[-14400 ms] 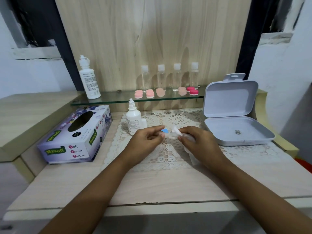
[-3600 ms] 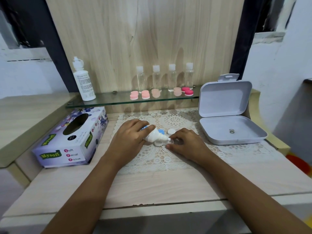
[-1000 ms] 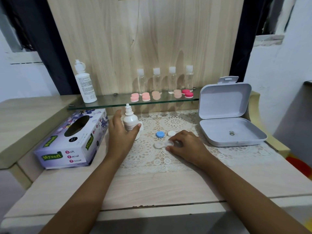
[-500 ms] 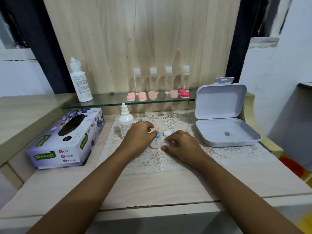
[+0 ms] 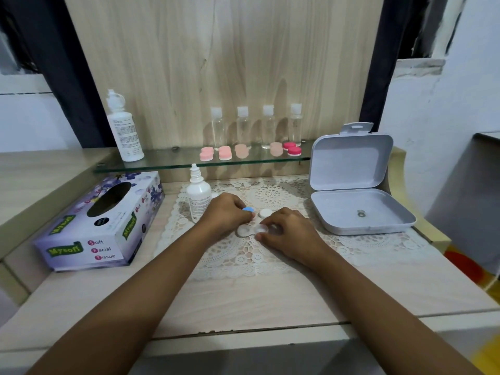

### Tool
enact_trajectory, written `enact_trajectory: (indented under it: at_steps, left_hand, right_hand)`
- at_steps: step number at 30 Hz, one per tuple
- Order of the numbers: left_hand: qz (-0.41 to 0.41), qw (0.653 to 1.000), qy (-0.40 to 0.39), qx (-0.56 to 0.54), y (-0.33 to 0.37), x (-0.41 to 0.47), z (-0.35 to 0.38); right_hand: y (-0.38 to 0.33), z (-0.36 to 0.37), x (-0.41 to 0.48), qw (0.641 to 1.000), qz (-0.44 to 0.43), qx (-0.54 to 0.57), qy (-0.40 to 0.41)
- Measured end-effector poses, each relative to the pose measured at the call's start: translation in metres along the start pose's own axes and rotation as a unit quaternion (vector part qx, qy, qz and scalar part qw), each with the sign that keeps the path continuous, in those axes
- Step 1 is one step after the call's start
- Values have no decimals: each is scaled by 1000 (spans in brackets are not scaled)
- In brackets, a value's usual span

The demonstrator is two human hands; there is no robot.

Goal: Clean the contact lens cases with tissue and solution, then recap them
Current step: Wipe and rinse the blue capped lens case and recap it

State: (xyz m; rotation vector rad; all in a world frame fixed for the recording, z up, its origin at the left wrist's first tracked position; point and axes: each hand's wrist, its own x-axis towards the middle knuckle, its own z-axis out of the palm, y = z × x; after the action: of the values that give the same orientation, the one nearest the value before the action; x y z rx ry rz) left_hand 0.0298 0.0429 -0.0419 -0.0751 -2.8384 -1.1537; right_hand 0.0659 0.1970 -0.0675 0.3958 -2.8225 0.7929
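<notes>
Case (image 5: 244, 230) is lying w/ long axis L-R btwn both hands; left hand (image 5: 227, 212) is pinching blue cap (image 5: 248, 210) just behind its left well, right hand (image 5: 289, 231) is gripping its right end.

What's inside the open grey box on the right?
Only a small round metal piece lies on the floor of the grey box. Its near wall hides a thin strip of floor.

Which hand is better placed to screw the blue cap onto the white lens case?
Left: the left hand pinches the small round blue cap just beside the open white plastic lens case, which the right hand holds steady.
</notes>
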Motion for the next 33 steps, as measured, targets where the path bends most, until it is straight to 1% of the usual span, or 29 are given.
enact_trajectory:
  at_steps: [2, 5, 7, 11, 22, 30, 33]
  left_hand:
    - [3, 998, -6, -60, 0, -6, -5]
    - [43, 995, -19, -86, -1, -20, -14]
    - [62, 995, -29, -72, -5, -29, -17]
    - [60, 996, -21, -65, -16, -39, -14]
    - [99, 995, -13, 9, -27, -41, -11]
    - [146, 988, -13, 38, -33, -41, -8]
    - [169, 984, -7, 65, -33, -40, -6]
  right_hand:
    - [0, 0, 0, 1000, -1, -1, 1]
    - [0, 1, 0, 1000, -4, -5, 2]
    - [1, 1, 0, 1000, -4, -9, 4]
    - [1, 2, 0, 1000, -5, -9, 5]
    - [2, 1, -1, 1000, -5, -7, 3]
    - [2, 2, -1, 1000, -6, 0, 8]
    - [2, 2, -1, 1000, -6, 0, 9]
